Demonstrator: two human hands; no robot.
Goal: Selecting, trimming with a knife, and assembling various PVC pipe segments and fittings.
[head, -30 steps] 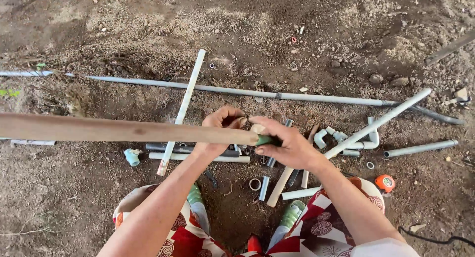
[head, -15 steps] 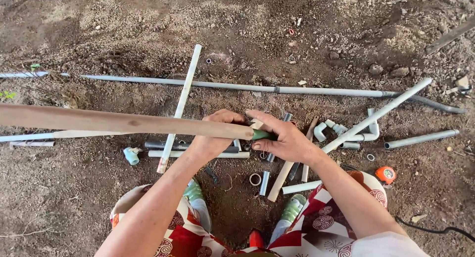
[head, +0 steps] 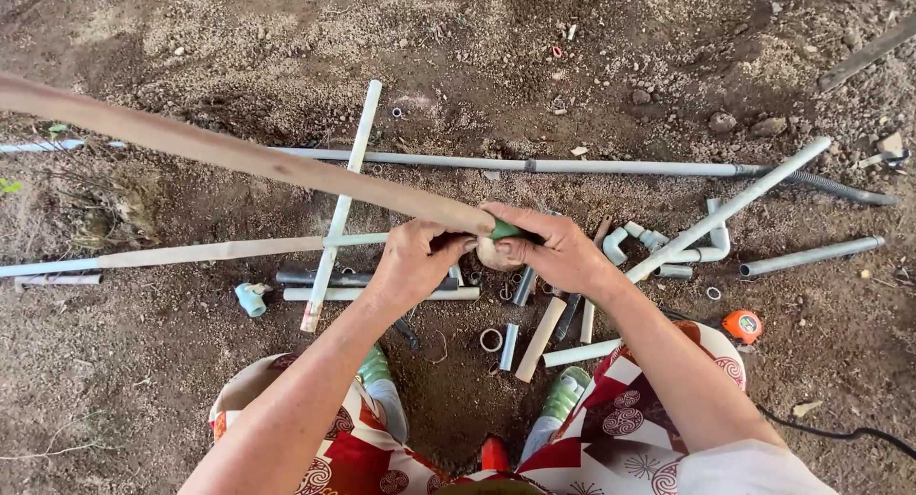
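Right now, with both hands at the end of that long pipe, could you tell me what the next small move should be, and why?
Probably press the green fitting squarely onto the long pipe: the right hand pinches it at the pipe's end while the left hand steadies the pipe.

long brown pipe (head: 239,156): far end runs off the left edge; near end is covered by both hands.
green piece (head: 506,231): only a sliver shows between the left hand (head: 415,261) and right hand (head: 558,252); kind cannot be told.
pale round piece (head: 494,255): mostly hidden under the fingers.
grey pipe (head: 620,167): left part passes behind the brown pipe.
small rings on the soil (head: 490,340): too small to tell their kind.
black cable (head: 840,433): cut off at the right edge.
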